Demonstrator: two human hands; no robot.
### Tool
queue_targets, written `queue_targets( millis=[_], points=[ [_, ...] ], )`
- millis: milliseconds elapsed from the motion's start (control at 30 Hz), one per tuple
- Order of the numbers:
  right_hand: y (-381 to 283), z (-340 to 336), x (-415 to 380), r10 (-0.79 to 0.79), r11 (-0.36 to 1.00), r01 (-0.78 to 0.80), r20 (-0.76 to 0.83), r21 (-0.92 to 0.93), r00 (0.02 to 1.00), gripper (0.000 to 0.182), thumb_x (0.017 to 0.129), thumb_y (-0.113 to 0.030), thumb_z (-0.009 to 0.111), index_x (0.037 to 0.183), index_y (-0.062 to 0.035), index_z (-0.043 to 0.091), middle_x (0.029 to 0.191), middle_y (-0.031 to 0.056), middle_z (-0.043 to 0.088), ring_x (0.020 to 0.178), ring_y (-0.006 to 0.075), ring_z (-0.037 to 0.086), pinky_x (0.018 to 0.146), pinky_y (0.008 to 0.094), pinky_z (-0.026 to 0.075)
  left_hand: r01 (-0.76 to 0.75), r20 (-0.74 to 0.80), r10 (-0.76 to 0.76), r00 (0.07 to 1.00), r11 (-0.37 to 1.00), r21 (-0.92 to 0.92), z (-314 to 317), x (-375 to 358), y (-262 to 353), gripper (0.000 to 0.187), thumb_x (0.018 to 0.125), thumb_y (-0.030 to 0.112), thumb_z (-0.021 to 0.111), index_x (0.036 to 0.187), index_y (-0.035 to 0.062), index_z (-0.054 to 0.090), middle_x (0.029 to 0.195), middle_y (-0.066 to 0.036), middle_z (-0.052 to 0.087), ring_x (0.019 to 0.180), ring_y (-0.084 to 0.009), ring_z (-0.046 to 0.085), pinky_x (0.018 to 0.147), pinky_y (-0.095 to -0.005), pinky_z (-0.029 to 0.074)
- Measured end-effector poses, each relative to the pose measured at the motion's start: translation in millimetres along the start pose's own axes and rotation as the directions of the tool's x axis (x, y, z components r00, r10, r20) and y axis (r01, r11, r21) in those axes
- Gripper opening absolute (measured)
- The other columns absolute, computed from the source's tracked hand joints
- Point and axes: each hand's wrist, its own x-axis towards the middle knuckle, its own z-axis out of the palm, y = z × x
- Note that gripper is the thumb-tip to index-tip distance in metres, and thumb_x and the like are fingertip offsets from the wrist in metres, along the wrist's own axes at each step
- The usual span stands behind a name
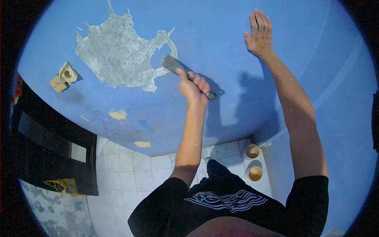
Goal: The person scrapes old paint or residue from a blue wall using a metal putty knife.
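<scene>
My left hand [192, 87] is wrapped around the dark handle of a scraper [171, 64], its thumb lying toward the blade. The broad blade points up and left, by the right edge of a grey patch [114, 49] on the blue wall [213, 35]. That patch has a jagged outline, with whitish edges and thin loose slivers of paint. Higher up on the right, my right hand [260, 39] rests flat against the wall, fingers extended upward and holding nothing. Bits of pale debris speckle the right forearm.
A cream electrical socket [67, 74] is mounted left of the patch. Small yellowish spots [118, 114] mark the lower wall. Two round containers [255, 173] stand on the white tiled floor [122, 166] in the corner. Dark furniture [51, 146] with a yellow bag [65, 186] is at left.
</scene>
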Motion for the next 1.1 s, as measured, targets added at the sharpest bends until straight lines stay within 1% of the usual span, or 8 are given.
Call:
queue_targets(
  millis=[100,267,400,500,667,733,933,1100],
  points=[
    [-2.2,1.1,-1.6,0.034,0.999,-0.032,0.034,-0.036,0.999,0.067,0.092,-0.032,0.048,0.150,-0.0041,0.029,0.155,0.0157,0.027,0.144,0.0319,0.023,0.119,0.0482,0.016,0.251,0.039,-0.254,0.966,0.965,0.077,-6.9,-18.9,-20.7,0.048,0.102,0.055,0.036,0.077,0.0145,0.039,0.055,0.003,0.027,0.044,-0.0113,0.024,0.038,-0.0284,0.020],
    [3.0,6.3,-6.2,0.032,0.999,-0.032,0.023,-0.013,0.999,0.071,0.090,-0.032,0.052,0.151,-0.0064,0.027,0.156,0.0141,0.027,0.144,0.0310,0.023,0.119,0.0479,0.017,0.140,0.070,-0.136,0.988,0.989,-0.046,5.8,-3.7,-12.8,0.049,0.104,0.052,0.030,0.076,0.0124,0.037,0.053,0.001,0.029,0.040,-0.0131,0.024,0.036,-0.0304,0.021],
    [3.7,6.5,-5.5,0.020,1.000,-0.020,0.009,-0.004,1.000,0.074,0.089,-0.033,0.056,0.152,-0.0079,0.026,0.157,0.0128,0.025,0.145,0.0303,0.022,0.119,0.0477,0.017,0.180,0.009,-0.180,0.984,0.983,0.029,-1.0,-8.4,-27.4,0.050,0.102,0.057,0.035,0.074,0.0142,0.038,0.055,0.002,0.031,0.042,-0.0131,0.027,0.037,-0.0297,0.022],
    [2.8,6.1,-6.1,0.037,0.999,-0.037,0.027,-0.007,0.999,0.073,0.089,-0.033,0.055,0.152,-0.0078,0.026,0.157,0.0130,0.026,0.145,0.0302,0.022,0.119,0.0480,0.017,-0.022,0.052,0.021,0.998,0.999,0.023,1.8,11.5,-10.5,0.050,0.101,0.057,0.036,0.077,0.0135,0.039,0.055,0.002,0.031,0.043,-0.0132,0.027,0.037,-0.0299,0.022],
    [0.5,6.9,0.4,-0.015,1.000,0.014,-0.053,-0.017,0.998,0.063,0.095,-0.035,0.044,0.149,-0.0038,0.032,0.154,0.0159,0.030,0.143,0.0321,0.026,0.116,0.0482,0.021,0.044,0.031,-0.042,0.999,0.996,-0.077,7.0,-7.8,12.2,0.047,0.103,0.054,0.033,0.079,0.0140,0.039,0.056,0.003,0.028,0.044,-0.0110,0.023,0.038,-0.0283,0.021],
    [-1.3,7.2,-0.1,-0.032,0.999,0.031,-0.085,-0.011,0.996,0.063,0.096,-0.036,0.044,0.149,-0.0041,0.032,0.154,0.0156,0.030,0.143,0.0318,0.025,0.116,0.0480,0.021,0.257,0.025,-0.258,0.966,0.966,0.021,2.1,-20.2,-3.6,0.046,0.104,0.052,0.032,0.079,0.0140,0.039,0.056,0.003,0.028,0.044,-0.0110,0.024,0.039,-0.0282,0.021],
    [-1.1,7.3,-1.5,-0.032,0.999,0.030,-0.072,-0.029,0.997,0.062,0.097,-0.036,0.042,0.150,-0.0047,0.030,0.154,0.0155,0.030,0.144,0.0311,0.025,0.116,0.0482,0.020,0.199,0.024,-0.197,0.980,0.973,-0.117,15.8,-19.3,-22.4,0.046,0.104,0.053,0.032,0.079,0.0146,0.040,0.055,0.003,0.029,0.043,-0.0120,0.024,0.037,-0.0289,0.021],
    [3.9,9.4,-5.5,0.008,1.000,-0.008,-0.043,-0.002,0.999,0.065,0.093,-0.036,0.049,0.148,-0.0058,0.033,0.154,0.0144,0.030,0.143,0.0308,0.027,0.117,0.0483,0.020,0.073,-0.019,-0.075,0.997,0.991,-0.114,19.3,-6.6,-17.5,0.048,0.103,0.054,0.034,0.078,0.0128,0.036,0.054,0.001,0.031,0.040,-0.0119,0.028,0.036,-0.0284,0.023]
  ],
)
